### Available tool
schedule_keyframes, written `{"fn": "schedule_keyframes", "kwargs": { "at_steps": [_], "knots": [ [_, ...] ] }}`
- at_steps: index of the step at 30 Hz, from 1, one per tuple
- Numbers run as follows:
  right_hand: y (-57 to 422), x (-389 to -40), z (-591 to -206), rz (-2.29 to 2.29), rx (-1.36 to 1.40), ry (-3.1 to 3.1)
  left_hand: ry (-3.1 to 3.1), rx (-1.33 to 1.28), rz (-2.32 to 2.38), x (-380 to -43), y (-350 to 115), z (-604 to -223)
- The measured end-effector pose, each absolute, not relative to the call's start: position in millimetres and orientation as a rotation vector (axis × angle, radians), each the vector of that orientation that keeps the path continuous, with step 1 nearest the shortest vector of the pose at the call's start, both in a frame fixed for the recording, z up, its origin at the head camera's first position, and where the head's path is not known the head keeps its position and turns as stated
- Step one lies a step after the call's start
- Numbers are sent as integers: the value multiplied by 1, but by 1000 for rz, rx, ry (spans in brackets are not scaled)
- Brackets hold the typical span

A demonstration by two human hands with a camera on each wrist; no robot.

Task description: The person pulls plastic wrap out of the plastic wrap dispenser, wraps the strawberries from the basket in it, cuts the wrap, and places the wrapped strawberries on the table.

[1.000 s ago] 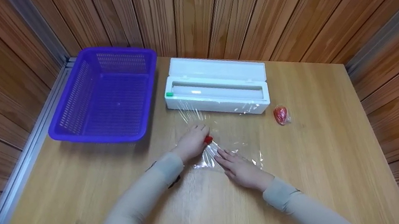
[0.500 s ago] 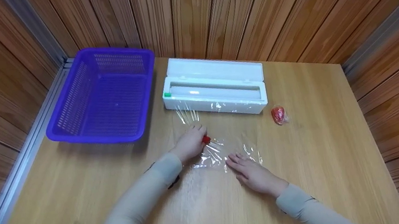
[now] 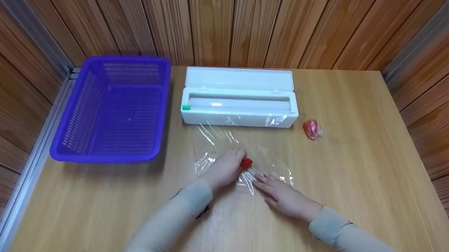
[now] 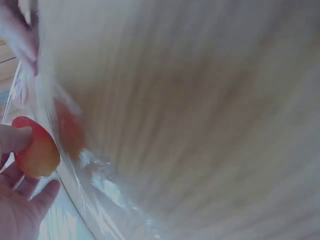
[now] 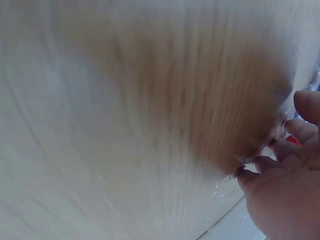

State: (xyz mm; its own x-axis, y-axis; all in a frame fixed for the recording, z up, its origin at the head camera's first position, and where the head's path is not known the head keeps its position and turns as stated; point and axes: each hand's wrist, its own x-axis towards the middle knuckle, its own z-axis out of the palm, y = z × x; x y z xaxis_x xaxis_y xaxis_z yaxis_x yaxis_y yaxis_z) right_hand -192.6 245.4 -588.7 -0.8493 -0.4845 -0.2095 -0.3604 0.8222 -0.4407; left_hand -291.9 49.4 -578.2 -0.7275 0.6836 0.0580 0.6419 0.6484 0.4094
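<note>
My left hand (image 3: 225, 169) holds a small red fruit (image 3: 246, 163) just above a sheet of clear cling film (image 3: 204, 162). In the left wrist view the fruit (image 4: 37, 150) shades from red to yellow, with the thumb on it and the fingers on its other side. My right hand (image 3: 282, 194) rests near the film's front edge, fingers extended; the right wrist view shows its fingertips (image 5: 246, 178) touching the film there. Behind the hands, the film runs back to a white box (image 3: 241, 119) with its lid up and a roll (image 3: 243, 102) inside.
Right of the box lies another red fruit wrapped in clear film (image 3: 311, 128). A purple plastic basket (image 3: 108, 159) stands at the back left of the wooden table (image 3: 356, 156). Wood-panelled walls (image 3: 236, 19) rise behind and at both sides.
My left hand has shifted rightward and toward me with the fruit, nearer the right hand. My right hand has slid right and toward me, staying there since half a second ago.
</note>
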Motion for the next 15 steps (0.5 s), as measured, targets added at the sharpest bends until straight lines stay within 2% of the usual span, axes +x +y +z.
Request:
{"fn": "schedule_keyframes", "kwargs": {
  "at_steps": [5, 15],
  "knots": [
    [245, -196, -590, -675, -713, 2720, 2773, 1253, 523, -285, 44, -580],
    [246, -202, -594, -578, -695, 2835, 2757, 1262, 422, -277, 36, -580]
  ]
}}
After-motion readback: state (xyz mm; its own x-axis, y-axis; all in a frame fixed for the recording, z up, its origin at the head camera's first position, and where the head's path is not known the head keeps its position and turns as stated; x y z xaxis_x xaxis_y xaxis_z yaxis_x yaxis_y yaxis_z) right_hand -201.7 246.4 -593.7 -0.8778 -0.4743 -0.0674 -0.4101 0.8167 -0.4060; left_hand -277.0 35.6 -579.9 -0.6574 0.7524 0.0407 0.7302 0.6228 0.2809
